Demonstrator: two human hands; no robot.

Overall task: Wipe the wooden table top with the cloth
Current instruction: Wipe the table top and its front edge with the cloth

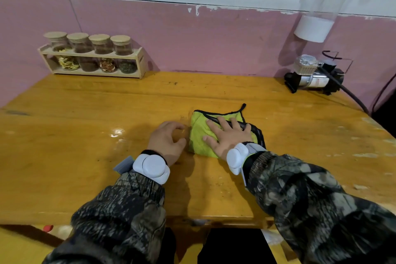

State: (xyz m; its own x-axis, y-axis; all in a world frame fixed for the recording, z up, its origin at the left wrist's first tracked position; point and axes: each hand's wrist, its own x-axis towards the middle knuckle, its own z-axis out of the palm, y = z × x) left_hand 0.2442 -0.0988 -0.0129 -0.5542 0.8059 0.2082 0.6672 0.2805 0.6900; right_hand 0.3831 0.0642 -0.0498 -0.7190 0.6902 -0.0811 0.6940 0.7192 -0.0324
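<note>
A yellow-green cloth (200, 133) with black trim lies folded on the wooden table top (85, 118), near the middle. My right hand (228, 135) lies flat on the cloth with its fingers spread, pressing it down. My left hand (167, 141) rests on the bare wood just left of the cloth, fingers loosely curled and holding nothing. Both wrists wear white bands over camouflage sleeves.
A wooden rack with several cork-lidded jars (92, 55) stands at the back left against the pink wall. A small air compressor (315, 75) with a black hose sits at the back right. A clear tube with a white base (312, 28) hangs above it.
</note>
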